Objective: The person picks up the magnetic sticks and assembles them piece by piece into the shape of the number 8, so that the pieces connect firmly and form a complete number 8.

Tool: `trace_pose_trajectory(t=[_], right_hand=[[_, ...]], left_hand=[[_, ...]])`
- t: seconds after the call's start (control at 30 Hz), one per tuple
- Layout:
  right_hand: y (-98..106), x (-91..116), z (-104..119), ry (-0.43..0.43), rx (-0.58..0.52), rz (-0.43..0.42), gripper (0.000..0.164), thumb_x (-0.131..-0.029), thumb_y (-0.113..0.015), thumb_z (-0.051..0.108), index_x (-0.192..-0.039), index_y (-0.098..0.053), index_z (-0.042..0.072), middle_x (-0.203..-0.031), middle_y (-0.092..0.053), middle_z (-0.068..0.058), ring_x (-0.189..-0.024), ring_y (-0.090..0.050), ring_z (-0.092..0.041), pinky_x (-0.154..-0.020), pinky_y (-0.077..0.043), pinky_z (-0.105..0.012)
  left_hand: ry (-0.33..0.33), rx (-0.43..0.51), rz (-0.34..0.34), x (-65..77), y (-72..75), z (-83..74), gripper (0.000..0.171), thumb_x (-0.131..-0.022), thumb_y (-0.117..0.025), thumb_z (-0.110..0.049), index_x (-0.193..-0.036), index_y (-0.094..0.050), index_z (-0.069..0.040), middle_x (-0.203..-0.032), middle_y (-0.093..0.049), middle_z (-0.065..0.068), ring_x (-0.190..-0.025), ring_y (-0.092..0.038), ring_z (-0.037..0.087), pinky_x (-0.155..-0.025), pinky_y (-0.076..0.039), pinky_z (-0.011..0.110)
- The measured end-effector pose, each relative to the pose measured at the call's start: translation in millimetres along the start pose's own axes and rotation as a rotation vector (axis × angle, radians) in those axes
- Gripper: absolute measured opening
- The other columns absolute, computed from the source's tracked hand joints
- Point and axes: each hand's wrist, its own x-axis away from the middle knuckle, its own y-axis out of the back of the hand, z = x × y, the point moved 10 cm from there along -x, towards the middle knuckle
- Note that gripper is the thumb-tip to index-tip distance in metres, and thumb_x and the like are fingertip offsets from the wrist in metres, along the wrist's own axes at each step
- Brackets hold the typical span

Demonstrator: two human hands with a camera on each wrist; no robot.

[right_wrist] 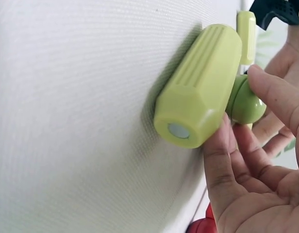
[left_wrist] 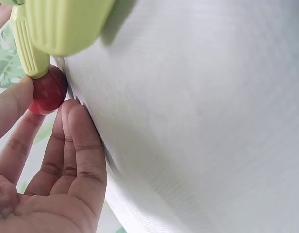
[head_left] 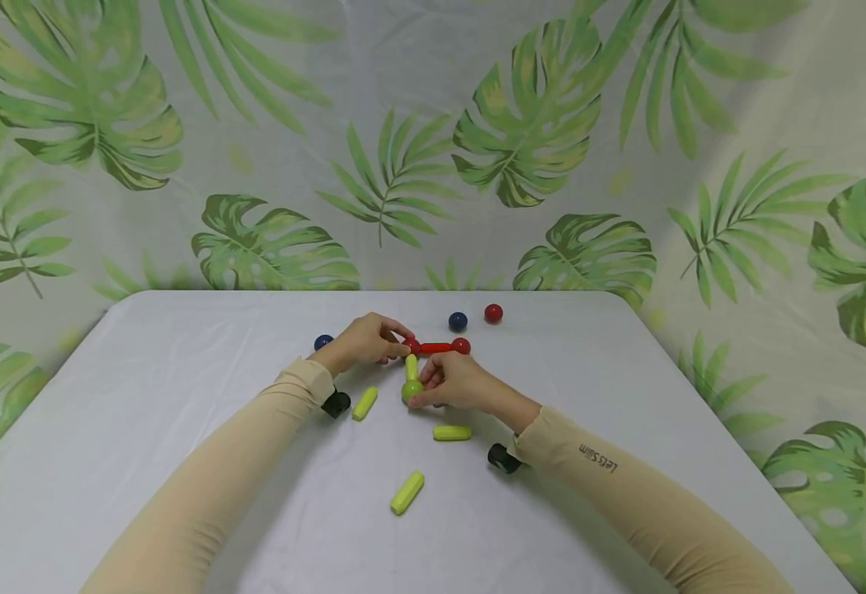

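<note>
My left hand (head_left: pixel 368 338) pinches a glossy red ball (left_wrist: pixel 48 90) between thumb and index finger; its other fingers lie beside the ball on the table. From that ball a yellow-green rod (head_left: pixel 411 366) runs toward me to a green ball (right_wrist: pixel 247 102), which my right hand (head_left: pixel 461 381) holds between thumb and fingers. A red rod (head_left: pixel 435 348) reaches rightward from the pinched ball to a second red ball (head_left: pixel 461 346). Fingers partly cover both held balls in the head view.
Three loose yellow-green rods lie nearer me: one on the left (head_left: pixel 364 403), one on the right (head_left: pixel 451 432), one in front (head_left: pixel 407 493). Behind the hands sit a dark blue ball (head_left: pixel 458 322) and a red ball (head_left: pixel 493 313). Another blue ball (head_left: pixel 322 341) is beside my left wrist.
</note>
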Motion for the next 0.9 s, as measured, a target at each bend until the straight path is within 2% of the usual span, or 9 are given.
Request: trace_pose_trajectory(t=[0.23, 0.47, 0.73, 0.9], right_hand=[[0.3, 1.6, 1.3, 0.014, 0.024, 0.028, 0.034, -0.088, -0.091, 0.030, -0.107, -0.070, 0.010, -0.092, -0.070, -0.002, -0.079, -0.061, -0.014, -0.068, -0.050, -0.021], [2.1, 5.1, -0.1, 0.024, 0.029, 0.053, 0.035, -0.089, -0.090, 0.030, -0.112, -0.072, 0.010, -0.094, -0.072, -0.002, -0.081, -0.062, -0.015, -0.070, -0.050, -0.022], [5.3, 10.7, -2.0, 0.041, 0.059, 0.080, 0.033, -0.091, -0.088, 0.029, -0.115, -0.073, 0.011, -0.097, -0.073, -0.002, -0.086, -0.062, -0.015, -0.075, -0.050, -0.024], [9.8, 14.2, -4.0, 0.073, 0.092, 0.088, 0.033, -0.092, -0.087, 0.030, -0.115, -0.074, 0.011, -0.098, -0.074, -0.001, -0.088, -0.063, -0.016, -0.079, -0.051, -0.026]], left_hand=[[-0.009, -0.063, -0.012, 3.9, 0.4, -2.6, 0.039, -0.102, -0.075, -0.023, -0.140, -0.071, -0.014, -0.114, -0.076, 0.012, -0.079, -0.064, 0.015, -0.069, -0.050, 0.023], [-0.036, -0.087, -0.014, 11.2, 2.3, -5.9, 0.045, -0.102, -0.075, -0.024, -0.145, -0.066, -0.011, -0.115, -0.077, 0.013, -0.085, -0.070, 0.019, -0.072, -0.052, 0.024], [-0.110, -0.176, -0.025, 28.5, 3.1, -17.0, 0.036, -0.101, -0.077, -0.026, -0.135, -0.072, -0.016, -0.114, -0.078, 0.011, -0.099, -0.071, 0.022, -0.083, -0.056, 0.032], [-0.147, -0.214, 0.001, 43.0, -4.9, -26.6, 0.034, -0.101, -0.077, -0.026, -0.132, -0.073, -0.015, -0.111, -0.079, 0.008, -0.102, -0.072, 0.022, -0.089, -0.057, 0.036]])
